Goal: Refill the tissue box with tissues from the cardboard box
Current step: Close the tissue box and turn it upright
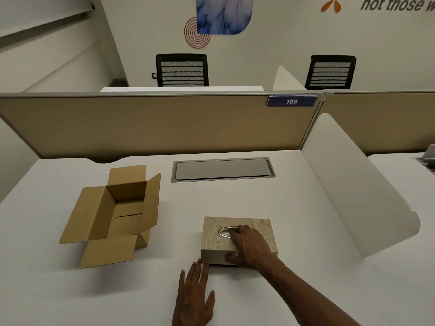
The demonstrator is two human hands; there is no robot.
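Note:
A beige floral tissue box (pixel 216 241) with an oval metal-rimmed slot lies on the white desk (pixel 294 231), near the front. My right hand (pixel 249 248) rests on its lid, fingers by the slot and thumb on the near side wall. Flat on the desk lies my left hand (pixel 195 297), fingers spread, fingertips touching the box's lower front-left corner. The brown cardboard box (pixel 117 212) stands to the left with all flaps open; its inside shows bare cardboard and no tissues are visible.
A grey cable-tray lid (pixel 222 169) is set into the desk behind the tissue box. A tan partition (pixel 153 125) closes the far edge, and a white curved divider (pixel 353 196) bounds the right side. Two black chairs stand beyond.

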